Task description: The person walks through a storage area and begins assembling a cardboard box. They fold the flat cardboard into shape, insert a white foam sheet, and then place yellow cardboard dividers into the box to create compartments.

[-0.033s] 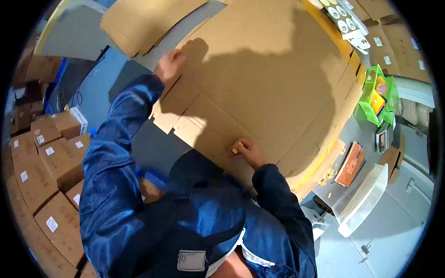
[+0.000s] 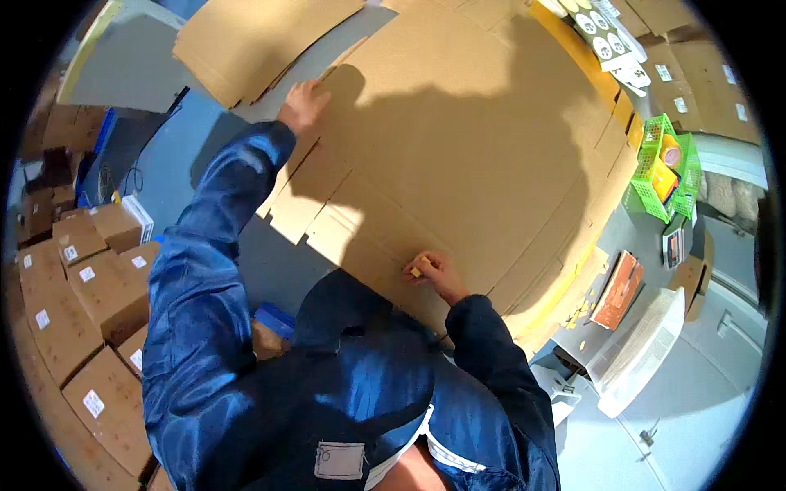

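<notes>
A large brown cardboard sheet (image 2: 458, 155), creased and cut with flaps, lies in front of me under the shadow of my upper body. My left hand (image 2: 303, 106) is at the sheet's far left edge with its fingers loosely bent and a little apart. Nothing shows between them; whether they touch the edge I cannot tell. Over the sheet's near edge, my right hand (image 2: 440, 277) is closed, pinching a small yellow piece (image 2: 421, 267) between thumb and fingers.
Another cardboard piece (image 2: 262, 41) lies at far left. Yellow strips (image 2: 565, 274) run along the sheet's right edge. Beyond it are a green basket (image 2: 655, 176), a reddish-brown block (image 2: 617, 290) and a white tray (image 2: 647, 356). Stacked cartons (image 2: 106, 290) fill the left side.
My left hand has shifted slightly right, and its fingers look a little less curled. The right hand keeps the yellow piece in nearly the same place.
</notes>
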`<action>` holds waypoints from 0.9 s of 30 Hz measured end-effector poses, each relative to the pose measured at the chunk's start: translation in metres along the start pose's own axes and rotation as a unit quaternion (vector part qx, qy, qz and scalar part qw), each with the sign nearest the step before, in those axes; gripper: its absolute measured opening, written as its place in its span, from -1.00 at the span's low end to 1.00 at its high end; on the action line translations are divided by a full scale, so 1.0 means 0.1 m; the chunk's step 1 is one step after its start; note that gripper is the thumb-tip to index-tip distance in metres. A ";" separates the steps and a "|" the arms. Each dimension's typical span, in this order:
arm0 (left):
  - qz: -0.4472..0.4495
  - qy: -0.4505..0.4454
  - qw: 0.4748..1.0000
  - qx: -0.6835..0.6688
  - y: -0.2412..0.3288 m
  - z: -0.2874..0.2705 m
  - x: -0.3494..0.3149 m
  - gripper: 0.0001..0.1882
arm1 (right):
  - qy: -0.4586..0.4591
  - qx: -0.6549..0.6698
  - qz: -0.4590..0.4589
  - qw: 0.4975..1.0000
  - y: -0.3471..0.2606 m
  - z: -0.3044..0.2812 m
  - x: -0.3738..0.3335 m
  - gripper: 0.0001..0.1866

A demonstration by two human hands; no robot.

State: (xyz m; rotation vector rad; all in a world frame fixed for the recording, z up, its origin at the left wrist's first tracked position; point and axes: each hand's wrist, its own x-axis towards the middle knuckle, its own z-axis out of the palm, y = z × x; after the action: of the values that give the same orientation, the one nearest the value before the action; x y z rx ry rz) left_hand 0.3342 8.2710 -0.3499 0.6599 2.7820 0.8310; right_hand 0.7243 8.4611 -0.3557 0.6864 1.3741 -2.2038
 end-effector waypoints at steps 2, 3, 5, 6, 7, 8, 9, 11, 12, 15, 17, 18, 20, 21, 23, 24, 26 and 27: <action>-0.051 -0.037 0.998 0.004 -0.06 0.12 0.43 -0.51 | 0.003 0.030 0.014 0.999 -0.03 0.02 -0.03 -0.82; -0.089 -0.066 0.994 0.020 0.02 0.18 0.59 -0.49 | 0.011 0.043 0.029 0.999 -0.07 0.02 -0.02 -0.83; -0.123 -0.118 0.985 0.018 0.01 0.24 0.83 -0.48 | 0.025 0.076 0.059 0.995 -0.17 0.05 -0.03 -0.84; -0.121 -0.118 0.985 -0.035 -0.04 0.26 0.85 -0.46 | 0.019 0.062 0.052 0.997 -0.23 0.04 0.00 -0.85; -0.115 -0.119 0.982 -0.087 -0.08 0.29 0.87 -0.45 | 0.014 0.049 0.042 0.998 -0.32 0.00 0.07 -0.85; -0.115 -0.116 0.977 -0.136 -0.21 0.28 0.87 -0.44 | 0.002 0.035 0.033 0.999 -0.41 0.00 0.18 -0.86; -0.180 -0.175 0.933 -0.257 -0.73 0.30 0.90 -0.42 | -0.016 -0.007 0.006 1.000 -0.55 0.05 0.37 -0.86; -0.176 -0.253 0.883 -0.355 -0.01 0.03 0.85 -0.46 | 0.031 -0.067 -0.067 0.995 -0.84 -0.01 0.67 -0.86; -0.166 -0.304 0.842 -0.413 -0.03 -0.03 0.89 -0.46 | 0.090 -0.182 -0.089 0.975 -1.08 0.05 0.87 -0.84; -0.162 -0.254 0.870 -0.390 0.23 -0.23 0.79 -0.39 | 0.171 -0.301 -0.220 0.912 -1.74 0.23 1.49 -0.71; -0.195 -0.357 0.771 -0.490 0.14 -0.31 0.84 -0.54 | 0.193 -0.398 -0.223 0.868 -2.27 0.45 1.73 -0.63; -0.206 -0.367 0.754 -0.505 0.13 -0.30 0.85 -0.58 | 0.212 -0.441 -0.242 0.838 -2.39 0.50 1.87 -0.62; -0.218 -0.378 0.735 -0.520 0.13 -0.24 0.85 -0.64 | 0.247 -0.522 -0.277 0.769 -2.54 0.60 2.13 -0.61; -0.222 -0.384 0.725 -0.527 0.14 -0.23 0.86 -0.66 | 0.233 -0.559 -0.268 0.750 -2.54 0.65 2.22 -0.62; -0.187 -0.401 0.740 -0.506 0.25 -0.27 0.84 -0.68 | 0.210 -0.633 -0.247 0.704 -2.56 0.66 2.38 -0.65; -0.187 -0.378 0.767 -0.484 0.32 -0.26 0.85 -0.68 | 0.198 -0.640 -0.265 0.693 -2.52 0.62 2.47 -0.67; -0.229 -0.390 0.768 -0.454 0.25 -0.16 0.91 -0.66 | 0.167 -0.655 -0.300 0.673 -2.42 0.59 2.59 -0.69; -0.249 -0.396 0.768 -0.438 0.23 -0.11 0.94 -0.65 | 0.168 -0.655 -0.291 0.677 -2.37 0.55 2.63 -0.69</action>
State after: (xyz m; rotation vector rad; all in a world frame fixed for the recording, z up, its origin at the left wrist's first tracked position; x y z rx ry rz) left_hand 0.2557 8.3256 -0.3309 0.0271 1.4282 1.1909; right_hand 0.3670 8.4765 -0.3361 0.0313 3.0510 -0.7491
